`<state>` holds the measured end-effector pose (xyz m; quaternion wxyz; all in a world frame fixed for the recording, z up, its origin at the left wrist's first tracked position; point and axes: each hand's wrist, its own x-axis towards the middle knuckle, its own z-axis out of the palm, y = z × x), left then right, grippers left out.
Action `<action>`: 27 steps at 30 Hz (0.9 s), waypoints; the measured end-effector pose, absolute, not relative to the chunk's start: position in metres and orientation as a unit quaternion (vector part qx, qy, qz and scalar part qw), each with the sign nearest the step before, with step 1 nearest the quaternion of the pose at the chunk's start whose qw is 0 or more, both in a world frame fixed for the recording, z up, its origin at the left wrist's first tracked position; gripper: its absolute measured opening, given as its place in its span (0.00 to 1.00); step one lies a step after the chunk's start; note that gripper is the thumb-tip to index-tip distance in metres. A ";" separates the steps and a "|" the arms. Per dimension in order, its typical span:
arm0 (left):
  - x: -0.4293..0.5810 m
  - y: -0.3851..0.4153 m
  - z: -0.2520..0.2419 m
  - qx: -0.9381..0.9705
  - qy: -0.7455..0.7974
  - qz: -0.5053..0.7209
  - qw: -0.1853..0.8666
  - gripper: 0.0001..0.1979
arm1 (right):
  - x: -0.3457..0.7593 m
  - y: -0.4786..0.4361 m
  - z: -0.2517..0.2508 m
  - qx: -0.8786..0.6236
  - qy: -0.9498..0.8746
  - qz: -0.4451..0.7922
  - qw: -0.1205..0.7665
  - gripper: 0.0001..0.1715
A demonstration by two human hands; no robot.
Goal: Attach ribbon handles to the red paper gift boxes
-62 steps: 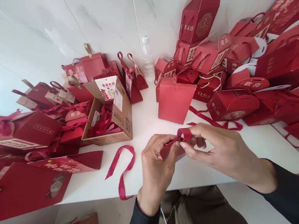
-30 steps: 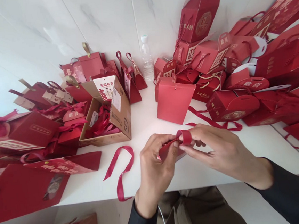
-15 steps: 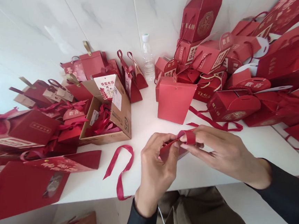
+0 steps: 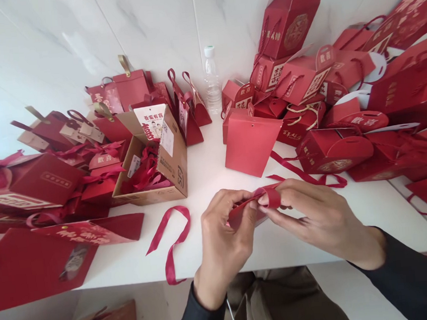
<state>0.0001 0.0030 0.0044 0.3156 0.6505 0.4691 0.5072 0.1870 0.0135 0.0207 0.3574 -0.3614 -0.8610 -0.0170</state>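
Note:
My left hand [image 4: 224,239] and my right hand [image 4: 316,218] meet over the near edge of the white table [image 4: 214,170]. Between them I pinch a red ribbon [image 4: 267,195], looped around my right forefinger, with its tail running right along the table. A plain red paper box [image 4: 249,142] stands upright just beyond my hands. A loose red ribbon [image 4: 173,233] lies to the left, hanging over the table edge.
An open cardboard box [image 4: 161,159] with several ribbons stands at the left. Red gift boxes and bags pile up at the left [image 4: 50,179] and right [image 4: 329,115]. A clear water bottle [image 4: 212,80] stands by the white wall.
The ribbon loop on my right forefinger has flattened and turned slightly. My hands stay in the same spot; the view has shifted a little.

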 end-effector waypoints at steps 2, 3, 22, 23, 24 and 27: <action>-0.001 0.003 0.006 0.651 0.469 0.503 0.322 0.05 | 0.186 0.014 0.019 -0.357 -0.862 -0.027 0.359 0.05; -0.002 0.003 0.007 0.651 0.468 0.501 0.326 0.04 | 0.186 0.015 0.019 -0.354 -0.863 -0.027 0.359 0.05; -0.001 0.001 0.000 0.662 0.461 0.510 0.298 0.06 | 0.184 0.012 0.018 -0.363 -0.847 0.017 0.389 0.07; -0.002 0.001 0.000 0.662 0.460 0.510 0.301 0.06 | 0.185 0.010 0.020 -0.374 -0.837 0.049 0.396 0.06; -0.002 0.001 0.000 0.662 0.459 0.509 0.302 0.06 | 0.185 0.007 0.023 -0.389 -0.824 0.084 0.403 0.05; -0.001 0.001 -0.001 0.660 0.462 0.510 0.301 0.07 | 0.187 0.000 0.032 -0.432 -0.769 0.202 0.425 0.05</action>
